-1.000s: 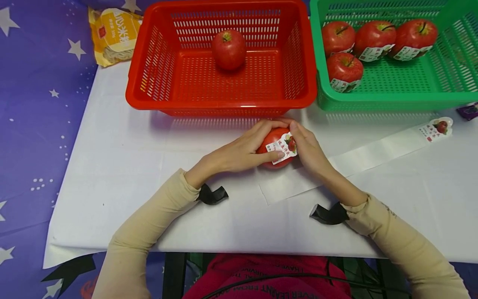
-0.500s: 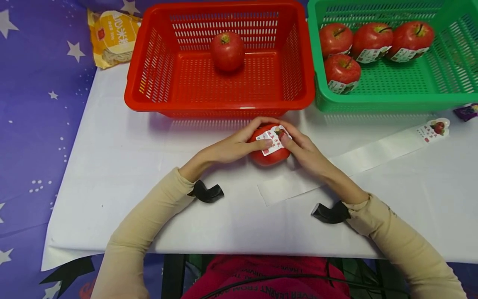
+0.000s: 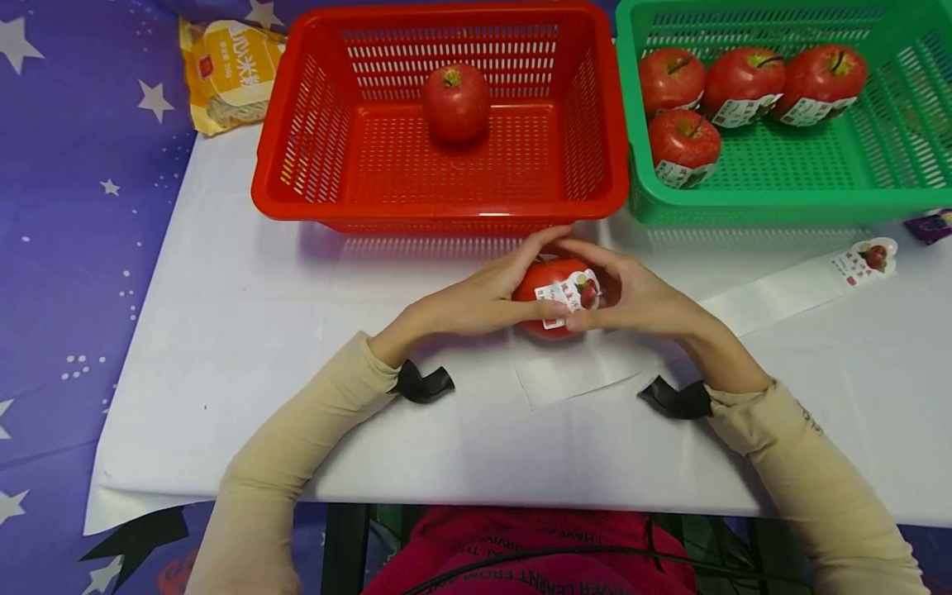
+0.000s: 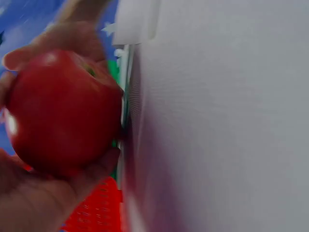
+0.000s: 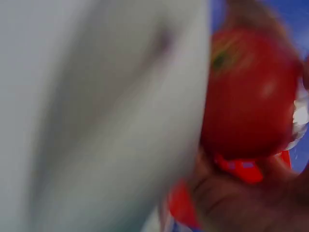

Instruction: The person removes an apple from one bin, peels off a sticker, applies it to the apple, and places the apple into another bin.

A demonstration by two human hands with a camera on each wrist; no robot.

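Note:
A red apple [image 3: 552,269] with a white printed label [image 3: 564,291] on its side is between both hands just in front of the red basket. My left hand [image 3: 483,302] grips its left side, thumb on the label and fingers behind. From the right, my right hand [image 3: 654,304] curves round it, thumb tip at the label's lower edge and fingers reaching over the top, with a gap before the palm. The bare red side of the apple [image 4: 67,111] fills much of the left wrist view. A white strip [image 3: 788,293] runs under the right hand, another printed label [image 3: 863,260] at its far end.
The red basket [image 3: 439,208] holds one apple [image 3: 455,107]. Beside it, the green basket [image 3: 788,198] has several labelled apples [image 3: 744,83]. A yellow food packet [image 3: 230,74] lies at the back left, a small purple packet [image 3: 930,225] at the right.
The right hand first lay flatter over the label's edge, then thumbed the label. Now its palm has moved right, away from the apple. The apple shifted slightly left and then back right.

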